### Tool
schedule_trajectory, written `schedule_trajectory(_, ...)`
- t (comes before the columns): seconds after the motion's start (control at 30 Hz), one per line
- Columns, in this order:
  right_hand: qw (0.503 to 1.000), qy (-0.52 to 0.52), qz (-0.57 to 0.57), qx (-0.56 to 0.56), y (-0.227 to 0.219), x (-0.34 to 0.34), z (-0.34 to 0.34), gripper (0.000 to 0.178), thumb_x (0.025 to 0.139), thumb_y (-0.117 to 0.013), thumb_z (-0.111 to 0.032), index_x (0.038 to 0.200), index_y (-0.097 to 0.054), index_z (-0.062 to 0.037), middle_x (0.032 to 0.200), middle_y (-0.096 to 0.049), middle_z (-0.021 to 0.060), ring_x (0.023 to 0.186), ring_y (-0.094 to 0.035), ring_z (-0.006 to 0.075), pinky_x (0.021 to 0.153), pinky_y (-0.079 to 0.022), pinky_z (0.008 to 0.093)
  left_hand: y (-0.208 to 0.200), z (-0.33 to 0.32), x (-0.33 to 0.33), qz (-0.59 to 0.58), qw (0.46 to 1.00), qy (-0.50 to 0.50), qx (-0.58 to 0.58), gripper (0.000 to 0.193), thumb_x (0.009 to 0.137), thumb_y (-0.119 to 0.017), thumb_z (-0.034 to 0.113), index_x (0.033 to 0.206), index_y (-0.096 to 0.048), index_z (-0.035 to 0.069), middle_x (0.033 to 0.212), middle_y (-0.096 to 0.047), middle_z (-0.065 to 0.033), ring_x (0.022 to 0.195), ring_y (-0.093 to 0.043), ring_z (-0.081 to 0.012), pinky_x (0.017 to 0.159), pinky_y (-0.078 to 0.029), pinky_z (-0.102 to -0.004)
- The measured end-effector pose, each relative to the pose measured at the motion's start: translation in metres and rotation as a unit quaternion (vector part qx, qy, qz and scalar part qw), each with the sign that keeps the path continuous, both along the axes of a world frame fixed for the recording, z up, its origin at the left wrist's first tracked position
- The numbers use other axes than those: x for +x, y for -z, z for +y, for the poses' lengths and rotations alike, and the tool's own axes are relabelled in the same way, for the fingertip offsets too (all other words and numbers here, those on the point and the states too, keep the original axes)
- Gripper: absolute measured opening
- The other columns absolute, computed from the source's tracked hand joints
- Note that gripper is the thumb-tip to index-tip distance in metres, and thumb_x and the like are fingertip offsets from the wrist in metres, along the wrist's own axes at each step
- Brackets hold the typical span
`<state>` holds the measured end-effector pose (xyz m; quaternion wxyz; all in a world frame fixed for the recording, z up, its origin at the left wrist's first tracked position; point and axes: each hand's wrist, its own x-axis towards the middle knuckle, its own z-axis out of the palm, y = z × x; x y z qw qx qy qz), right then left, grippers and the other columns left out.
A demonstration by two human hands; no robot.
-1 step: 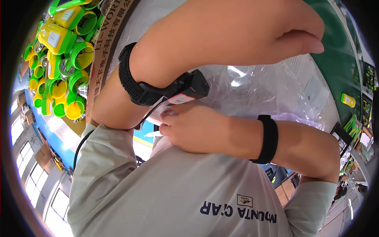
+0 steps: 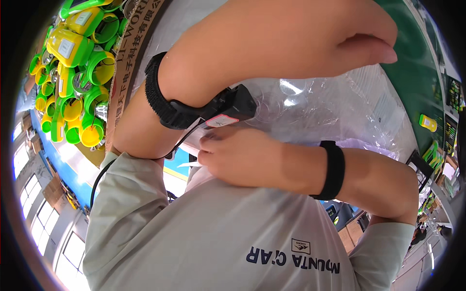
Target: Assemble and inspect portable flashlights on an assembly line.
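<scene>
My left arm reaches across the upper part of the view, over a clear plastic bag (image 2: 330, 114). Its hand (image 2: 352, 41) is curled at the upper right, with the thumb bent in; whatever the fingers hold, if anything, is hidden. On that wrist sits a black strap with a small black device (image 2: 238, 106). Close to my chest, below this device, my right hand (image 2: 238, 157) is closed, its knuckles toward the left. A thin white pointed piece (image 2: 189, 164) sticks out beside its fingers; its kind cannot be made out. Round clear shapes show through the bag.
At the left, a cardboard box edge (image 2: 133, 63) stands beside a heap of green and yellow plastic housings (image 2: 73, 72). A green surface (image 2: 407, 63) lies to the right, with a yellow-green device (image 2: 427, 122) on it. A cable (image 2: 99, 179) runs along my left sleeve.
My right hand and its wrist strap have shifted very slightly to the right. The left arm is almost still.
</scene>
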<state>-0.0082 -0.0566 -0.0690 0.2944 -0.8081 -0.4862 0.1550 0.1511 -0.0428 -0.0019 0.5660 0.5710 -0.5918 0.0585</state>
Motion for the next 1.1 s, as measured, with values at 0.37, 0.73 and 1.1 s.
schedule_trajectory(0.37, 0.996, 0.080, -0.021, -0.020, -0.027, 0.034, -0.056, 0.018, 0.071, -0.059, -0.009, 0.089, -0.062, -0.0082, 0.093, -0.058, 0.0061, 0.099, -0.054, 0.0236, 0.084, -0.046, 0.0362, 0.014, 0.012, 0.005, 0.091, 0.995, -0.001, -0.038, 0.010, 0.086, -0.060, 0.005, 0.078, -0.060, -0.001, 0.066, -0.054, -0.0105, 0.055, -0.048, -0.0245, 0.051, -0.039, -0.0324)
schedule_trajectory(0.73, 0.976, 0.209, -0.019, 0.063, -0.037, 0.027, -0.078, 0.032, 0.067, -0.061, -0.001, 0.099, -0.062, -0.0030, 0.099, -0.058, 0.0112, 0.095, -0.056, 0.0278, 0.083, -0.046, 0.0369, 0.014, 0.083, -0.047, -0.029, 0.982, -0.163, 0.088, 0.025, 0.077, -0.069, 0.012, 0.100, -0.064, 0.005, 0.092, -0.060, -0.0133, 0.081, -0.060, -0.0272, 0.066, -0.048, -0.0336)
schedule_trajectory(1.1, 0.874, 0.478, -0.034, -0.085, -0.124, -0.063, -0.226, 0.043, 0.078, -0.067, -0.015, 0.118, -0.055, -0.0036, 0.116, -0.056, 0.0146, 0.108, -0.053, 0.0336, 0.092, -0.044, 0.0387, 0.065, 0.101, -0.105, -0.072, 0.964, -0.010, 0.256, 0.070, 0.066, -0.075, 0.057, 0.122, -0.056, 0.020, 0.128, -0.044, -0.0183, 0.113, -0.047, -0.0407, 0.096, -0.037, -0.0569)
